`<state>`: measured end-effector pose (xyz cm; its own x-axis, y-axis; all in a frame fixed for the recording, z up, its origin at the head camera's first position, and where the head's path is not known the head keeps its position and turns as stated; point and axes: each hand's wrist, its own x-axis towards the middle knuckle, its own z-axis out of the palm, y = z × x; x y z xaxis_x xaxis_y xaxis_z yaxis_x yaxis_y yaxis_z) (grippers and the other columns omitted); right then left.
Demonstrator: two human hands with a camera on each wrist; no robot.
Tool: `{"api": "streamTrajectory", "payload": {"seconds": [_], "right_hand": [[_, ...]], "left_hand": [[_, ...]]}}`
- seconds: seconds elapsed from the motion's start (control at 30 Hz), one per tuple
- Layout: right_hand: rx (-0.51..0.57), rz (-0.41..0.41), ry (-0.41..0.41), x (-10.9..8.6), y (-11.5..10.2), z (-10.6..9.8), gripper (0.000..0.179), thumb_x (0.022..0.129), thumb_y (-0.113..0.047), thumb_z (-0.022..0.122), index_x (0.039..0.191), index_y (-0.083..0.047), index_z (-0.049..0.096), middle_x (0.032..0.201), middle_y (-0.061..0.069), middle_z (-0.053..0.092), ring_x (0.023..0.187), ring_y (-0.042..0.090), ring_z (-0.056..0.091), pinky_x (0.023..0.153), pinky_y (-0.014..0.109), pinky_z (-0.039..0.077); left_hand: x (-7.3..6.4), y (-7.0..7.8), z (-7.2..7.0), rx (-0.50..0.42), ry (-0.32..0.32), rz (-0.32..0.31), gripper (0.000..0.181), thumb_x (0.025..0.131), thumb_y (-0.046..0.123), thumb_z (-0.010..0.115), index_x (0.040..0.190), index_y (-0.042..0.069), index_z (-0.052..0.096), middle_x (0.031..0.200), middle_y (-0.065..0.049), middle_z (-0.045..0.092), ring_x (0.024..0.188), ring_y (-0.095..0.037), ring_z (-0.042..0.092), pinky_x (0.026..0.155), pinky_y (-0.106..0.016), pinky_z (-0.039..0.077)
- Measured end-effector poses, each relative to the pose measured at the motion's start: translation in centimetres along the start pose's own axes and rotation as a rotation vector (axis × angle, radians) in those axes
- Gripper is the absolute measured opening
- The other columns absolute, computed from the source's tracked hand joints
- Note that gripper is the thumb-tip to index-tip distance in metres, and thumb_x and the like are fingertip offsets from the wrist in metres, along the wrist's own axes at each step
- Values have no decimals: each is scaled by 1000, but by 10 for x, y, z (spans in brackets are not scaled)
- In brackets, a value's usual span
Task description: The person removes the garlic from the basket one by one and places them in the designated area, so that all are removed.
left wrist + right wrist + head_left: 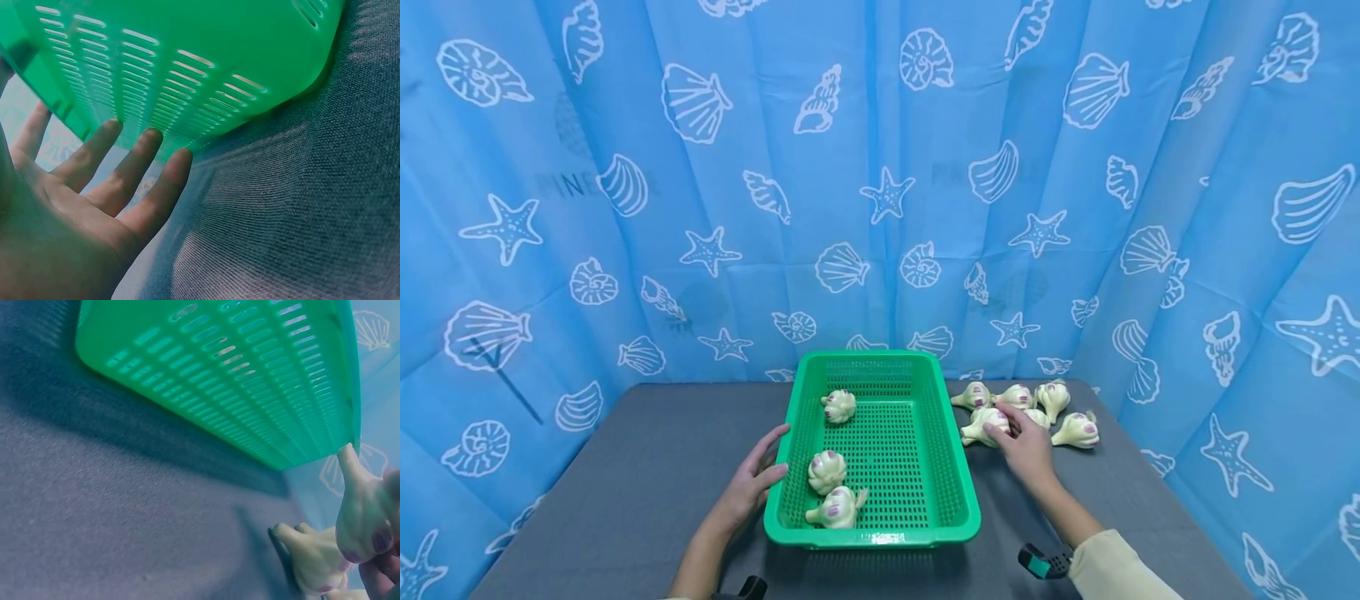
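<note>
My right hand (1026,446) pinches a garlic bulb (983,427) with purple marks, between thumb and fingers, just right of the green basket. In the right wrist view, that garlic bulb (365,515) shows above another garlic bulb (312,556), with its stem toward the basket wall. At the basket's left side, my left hand (748,483) has its fingers spread and nearly straight against the outer wall, thumb by the rim. The green basket (872,537) is perforated and holds three garlic bulbs along its left half, one of them the front garlic bulb (837,508).
Several more garlic bulbs lie in a cluster at the table's back right, including an outer garlic bulb (1077,431). The grey cloth-covered table (647,475) ends at a blue shell-print curtain (880,208) behind and on both sides.
</note>
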<state>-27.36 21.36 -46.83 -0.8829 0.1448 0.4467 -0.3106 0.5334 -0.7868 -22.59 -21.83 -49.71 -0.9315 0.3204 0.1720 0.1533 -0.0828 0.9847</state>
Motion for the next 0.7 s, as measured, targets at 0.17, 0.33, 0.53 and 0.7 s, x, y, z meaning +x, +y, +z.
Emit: {"api": "streamTrajectory", "payload": {"seconds": [0.17, 0.33, 0.53, 0.7], "right_hand": [[-32, 69, -74, -4, 3, -3, 44, 88, -10, 74, 126, 6, 60, 121, 26, 62, 112, 36, 60, 89, 39, 50], [-68, 78, -100, -8, 7, -5, 44, 87, -13, 75, 125, 6, 61, 121, 26, 62, 112, 38, 60, 90, 47, 49], [-88, 90, -121, -9, 11, -8, 44, 88, -13, 74, 126, 5, 60, 122, 25, 61, 113, 38, 58, 91, 47, 48], [-112, 81, -117, -9, 16, -10, 43, 86, -9, 75, 124, 6, 61, 119, 25, 62, 110, 38, 60, 90, 48, 48]], "left_hand": [[0, 0, 0, -6, -6, 3, 63, 102, 10, 45, 156, 10, 15, 153, -32, 16, 132, -48, 33, 88, -40, 50], [-1, 0, 0, -3, -11, 12, 62, 102, 10, 45, 156, 10, 14, 152, -33, 16, 131, -48, 34, 88, -39, 50], [0, 0, 0, 0, -5, 11, 62, 102, 10, 45, 156, 11, 15, 153, -32, 17, 131, -48, 35, 88, -39, 50], [0, 0, 0, 13, 6, 9, 62, 101, 9, 45, 156, 11, 16, 153, -32, 18, 131, -46, 35, 88, -39, 50]]}}
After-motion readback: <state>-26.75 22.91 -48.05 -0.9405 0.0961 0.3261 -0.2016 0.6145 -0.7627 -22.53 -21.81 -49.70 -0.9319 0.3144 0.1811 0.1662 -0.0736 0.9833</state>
